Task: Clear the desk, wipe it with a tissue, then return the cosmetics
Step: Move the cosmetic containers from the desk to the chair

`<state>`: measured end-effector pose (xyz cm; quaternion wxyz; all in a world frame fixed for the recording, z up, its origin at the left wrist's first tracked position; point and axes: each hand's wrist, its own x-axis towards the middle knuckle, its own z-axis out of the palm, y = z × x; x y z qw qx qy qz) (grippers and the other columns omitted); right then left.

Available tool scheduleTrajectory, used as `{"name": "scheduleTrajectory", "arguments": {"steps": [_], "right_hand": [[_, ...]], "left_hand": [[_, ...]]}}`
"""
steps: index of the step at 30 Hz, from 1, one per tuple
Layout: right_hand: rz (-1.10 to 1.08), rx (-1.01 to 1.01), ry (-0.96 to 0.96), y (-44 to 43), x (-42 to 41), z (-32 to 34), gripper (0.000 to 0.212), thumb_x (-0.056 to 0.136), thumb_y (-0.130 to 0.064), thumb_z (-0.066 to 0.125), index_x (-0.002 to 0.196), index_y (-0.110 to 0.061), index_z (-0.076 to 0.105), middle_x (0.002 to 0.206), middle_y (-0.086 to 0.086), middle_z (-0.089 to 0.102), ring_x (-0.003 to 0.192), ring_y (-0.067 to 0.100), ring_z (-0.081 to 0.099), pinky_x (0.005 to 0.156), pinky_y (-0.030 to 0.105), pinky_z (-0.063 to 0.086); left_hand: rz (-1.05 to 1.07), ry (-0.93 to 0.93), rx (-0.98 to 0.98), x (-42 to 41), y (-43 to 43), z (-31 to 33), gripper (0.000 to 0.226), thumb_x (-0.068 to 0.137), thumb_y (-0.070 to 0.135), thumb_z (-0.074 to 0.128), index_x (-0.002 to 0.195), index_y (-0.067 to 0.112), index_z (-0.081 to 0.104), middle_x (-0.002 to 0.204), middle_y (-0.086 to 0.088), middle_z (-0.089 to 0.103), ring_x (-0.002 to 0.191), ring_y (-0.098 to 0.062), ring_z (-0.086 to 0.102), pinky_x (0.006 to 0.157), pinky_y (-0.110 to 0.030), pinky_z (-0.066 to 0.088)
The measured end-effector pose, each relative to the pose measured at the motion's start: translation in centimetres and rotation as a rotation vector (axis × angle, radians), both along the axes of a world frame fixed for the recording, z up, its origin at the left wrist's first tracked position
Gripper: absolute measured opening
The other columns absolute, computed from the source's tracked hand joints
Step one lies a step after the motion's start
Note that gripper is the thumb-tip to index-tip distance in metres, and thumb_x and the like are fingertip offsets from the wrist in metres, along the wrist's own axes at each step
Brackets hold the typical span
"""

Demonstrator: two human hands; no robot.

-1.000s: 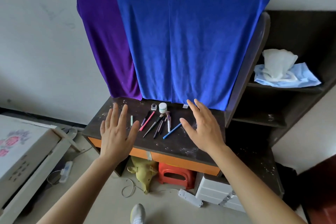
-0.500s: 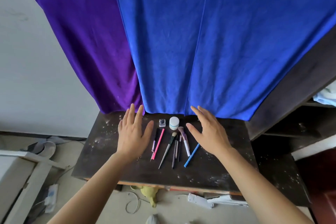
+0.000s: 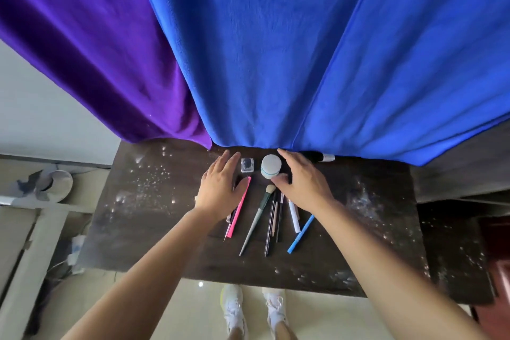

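item: cosmetics, mid-back of desk (image 3: 143, 201). white jar (image 3: 271, 165), clear pot (image 3: 246, 165), pink pencil (image 3: 240, 205), brushes (image 3: 258, 218), blue pen (image 3: 301, 233). left hand (image 3: 219, 190), right hand (image 3: 302, 183): spread, holding nothing. advice: sweep pencils together, lift jar upright.

Dark, speckled desk (image 3: 143, 201). On it: white jar (image 3: 271, 166), small clear pot (image 3: 247, 165), pink pencil (image 3: 240, 207), green-handled brush (image 3: 258, 215), blue pen (image 3: 300, 234). Possibly a dark tube (image 3: 317, 157) at the back.

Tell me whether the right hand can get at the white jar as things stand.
Probably yes: the right hand is open right beside the white jar, thumb by its base, with nothing between them.
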<state>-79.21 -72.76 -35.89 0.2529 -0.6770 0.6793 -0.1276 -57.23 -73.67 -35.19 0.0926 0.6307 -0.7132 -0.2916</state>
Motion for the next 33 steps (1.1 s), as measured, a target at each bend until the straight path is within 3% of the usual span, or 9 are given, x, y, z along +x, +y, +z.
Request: {"name": "scheduleTrajectory", "arguments": {"steps": [5, 12, 15, 17, 19, 24, 29, 33], "right_hand": [[-0.020, 0.036, 0.013, -1.4, 0.7, -3.7, 0.083, 0.086, -0.051, 0.070, 0.154, -0.024, 0.031, 0.151, 0.001, 0.045, 0.135, 0.022, 0.044, 0.104, 0.038, 0.042], [-0.030, -0.098, 0.089, -1.9, 1.4, -6.1, 0.070, 0.082, -0.056, 0.072, 0.141, -0.025, 0.049, 0.129, -0.003, 0.065, 0.113, 0.024, 0.056, 0.092, 0.040, 0.043], [-0.048, -0.155, 0.074, -1.3, 1.4, -5.5, 0.067, 0.080, -0.056, 0.073, 0.136, -0.027, 0.053, 0.123, -0.005, 0.067, 0.106, 0.023, 0.057, 0.088, 0.040, 0.043], [-0.081, -0.203, 0.037, -0.7, 1.0, -4.2, 0.066, 0.077, -0.058, 0.074, 0.133, -0.028, 0.054, 0.116, -0.006, 0.067, 0.100, 0.021, 0.058, 0.086, 0.039, 0.045], [-0.121, -0.272, -0.009, 0.3, 0.4, -2.4, 0.065, 0.074, -0.059, 0.075, 0.128, -0.028, 0.057, 0.108, -0.008, 0.067, 0.096, 0.020, 0.059, 0.086, 0.038, 0.046], [-0.188, -0.467, -0.057, 2.7, -1.8, 4.2, 0.064, 0.068, -0.060, 0.082, 0.120, -0.029, 0.060, 0.105, -0.012, 0.066, 0.099, 0.015, 0.061, 0.089, 0.035, 0.048], [-0.318, -0.603, -0.070, 5.0, -4.2, 11.9, 0.060, 0.067, -0.056, 0.082, 0.116, -0.027, 0.065, 0.097, -0.008, 0.066, 0.089, 0.019, 0.059, 0.083, 0.036, 0.049], [-0.417, -0.707, -0.005, 8.6, -6.0, 15.4, 0.060, 0.067, -0.056, 0.084, 0.116, -0.024, 0.067, 0.099, -0.010, 0.066, 0.090, 0.017, 0.059, 0.085, 0.033, 0.046]], "left_hand": [[0.063, 0.098, -0.011, -1.3, -2.4, -3.6, 0.066, 0.091, 0.035, 0.066, 0.149, 0.018, 0.041, 0.153, -0.003, 0.043, 0.143, -0.022, 0.035, 0.116, -0.035, 0.028], [0.074, 0.108, -0.106, -2.2, -3.1, -6.9, 0.046, 0.087, 0.022, 0.071, 0.131, 0.013, 0.062, 0.133, -0.007, 0.063, 0.137, -0.028, 0.046, 0.116, -0.048, 0.028], [0.118, 0.168, -0.147, -2.2, -2.5, -6.2, 0.036, 0.087, 0.024, 0.073, 0.121, 0.014, 0.068, 0.117, -0.004, 0.071, 0.114, -0.024, 0.062, 0.107, -0.037, 0.040], [0.178, 0.247, -0.149, -2.0, -1.8, -4.6, 0.031, 0.086, 0.029, 0.074, 0.115, 0.021, 0.070, 0.102, 0.009, 0.071, 0.084, -0.012, 0.063, 0.086, -0.025, 0.048], [0.224, 0.297, -0.129, -1.7, -1.1, -2.4, 0.029, 0.084, 0.034, 0.075, 0.113, 0.030, 0.070, 0.090, 0.014, 0.069, 0.072, -0.007, 0.059, 0.075, -0.022, 0.049], [0.229, 0.438, -0.181, -1.7, -0.3, 5.0, 0.031, 0.082, 0.030, 0.079, 0.112, 0.028, 0.072, 0.093, 0.012, 0.070, 0.088, -0.006, 0.067, 0.087, -0.033, 0.055], [0.061, 0.538, -0.370, -3.1, -0.1, 12.9, 0.031, 0.082, 0.017, 0.079, 0.111, 0.027, 0.072, 0.095, 0.015, 0.066, 0.083, -0.002, 0.066, 0.076, -0.019, 0.054], [-0.087, 0.621, -0.425, -4.9, 0.6, 16.3, 0.035, 0.081, 0.016, 0.079, 0.112, 0.030, 0.070, 0.101, 0.016, 0.065, 0.086, -0.007, 0.065, 0.072, -0.017, 0.051]]}}
